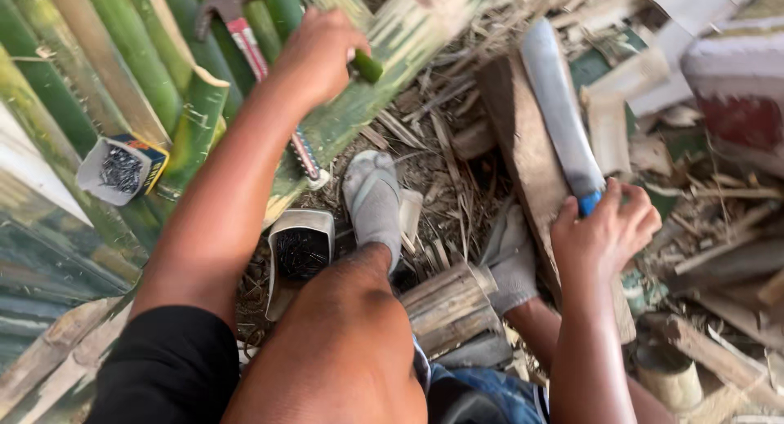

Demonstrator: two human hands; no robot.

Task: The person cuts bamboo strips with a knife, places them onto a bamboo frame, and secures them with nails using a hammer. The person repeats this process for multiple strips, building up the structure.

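Note:
My right hand (606, 230) grips the blue handle of a broad machete (558, 106); its grey blade rests flat along a brown wooden block (523, 159). My left hand (320, 50) reaches up and holds a split green bamboo piece (384, 61) lying across the ground. Beside that hand lies a claw hammer (245, 40) with a red and white handle. My feet in grey socks (374, 202) rest on the chip-strewn ground between the bamboo and the block.
Green bamboo poles (122, 73) lie side by side on the left. Two open boxes of small nails (121, 169) (300, 251) sit near them. Bamboo offcuts (449, 306), wood scraps and shavings litter the ground to the right.

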